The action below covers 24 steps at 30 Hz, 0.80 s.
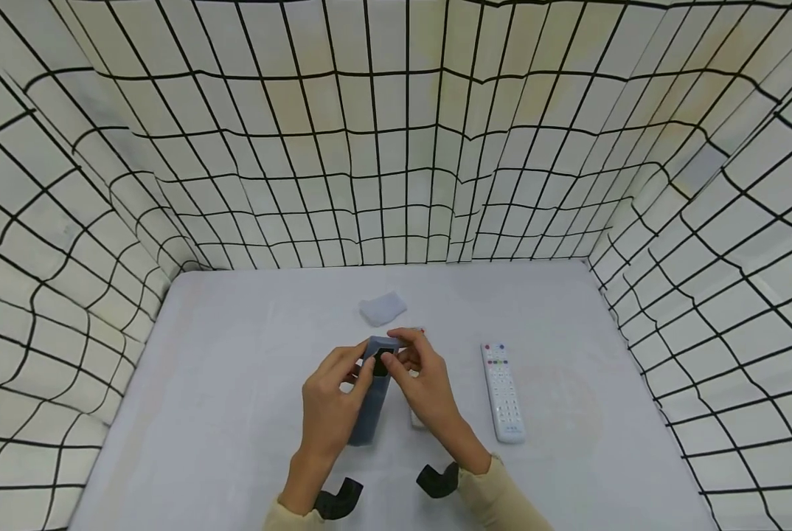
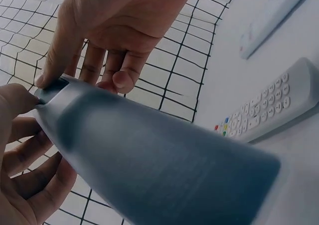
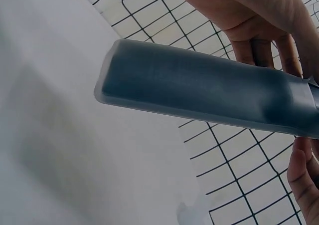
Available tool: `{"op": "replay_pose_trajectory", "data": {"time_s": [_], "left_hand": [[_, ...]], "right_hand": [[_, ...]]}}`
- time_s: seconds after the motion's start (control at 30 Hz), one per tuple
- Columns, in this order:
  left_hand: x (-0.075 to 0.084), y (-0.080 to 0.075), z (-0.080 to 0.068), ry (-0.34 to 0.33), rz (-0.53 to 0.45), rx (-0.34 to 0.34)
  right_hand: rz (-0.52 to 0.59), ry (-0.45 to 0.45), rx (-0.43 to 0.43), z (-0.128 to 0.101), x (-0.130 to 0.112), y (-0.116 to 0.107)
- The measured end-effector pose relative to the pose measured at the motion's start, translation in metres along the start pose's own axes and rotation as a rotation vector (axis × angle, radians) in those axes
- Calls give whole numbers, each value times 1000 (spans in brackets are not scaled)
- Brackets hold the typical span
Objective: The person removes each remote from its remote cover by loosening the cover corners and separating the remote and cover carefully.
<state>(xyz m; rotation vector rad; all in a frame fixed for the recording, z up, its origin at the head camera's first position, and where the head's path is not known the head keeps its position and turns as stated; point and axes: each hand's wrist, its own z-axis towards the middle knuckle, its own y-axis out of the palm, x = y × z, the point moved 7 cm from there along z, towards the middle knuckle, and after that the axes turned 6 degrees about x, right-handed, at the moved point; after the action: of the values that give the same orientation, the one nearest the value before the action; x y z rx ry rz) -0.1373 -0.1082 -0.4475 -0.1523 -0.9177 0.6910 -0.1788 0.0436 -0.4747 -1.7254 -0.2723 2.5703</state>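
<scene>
Both hands are at the top end of a long blue-grey case (image 1: 369, 413), which slants up and away from me in the head view. A dark patch (image 1: 383, 363) shows near that end. My left hand (image 1: 332, 391) pinches the case's left edge between thumb and fingers. On the other side, my right hand (image 1: 429, 383) grips the top edge, its thumb over the dark patch. The case's smooth underside (image 3: 199, 88) fills the middle of the right wrist view. Under the right hand lies a remote control (image 2: 254, 108), mostly hidden in the head view.
A second white remote control (image 1: 502, 394) lies to the right on the white table (image 1: 237, 354). Beyond the hands is a small whitish crumpled piece (image 1: 383, 308). Black grid netting (image 1: 383, 162) over pale sheets walls the table's back and sides.
</scene>
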Motion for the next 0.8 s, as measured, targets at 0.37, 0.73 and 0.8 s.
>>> {"op": "replay_pose_trajectory", "data": {"time_s": [0.37, 0.73, 0.8], "left_hand": [[6, 7, -2, 53, 74, -9], [-7, 16, -6, -196, 10, -142], [-11, 20, -9, -285, -15, -205]], "right_hand": [[-32, -2, -26, -1, 5, -9], [-203, -140, -13, -3, 0, -9], [-224, -160, -1, -3, 0, -9]]}}
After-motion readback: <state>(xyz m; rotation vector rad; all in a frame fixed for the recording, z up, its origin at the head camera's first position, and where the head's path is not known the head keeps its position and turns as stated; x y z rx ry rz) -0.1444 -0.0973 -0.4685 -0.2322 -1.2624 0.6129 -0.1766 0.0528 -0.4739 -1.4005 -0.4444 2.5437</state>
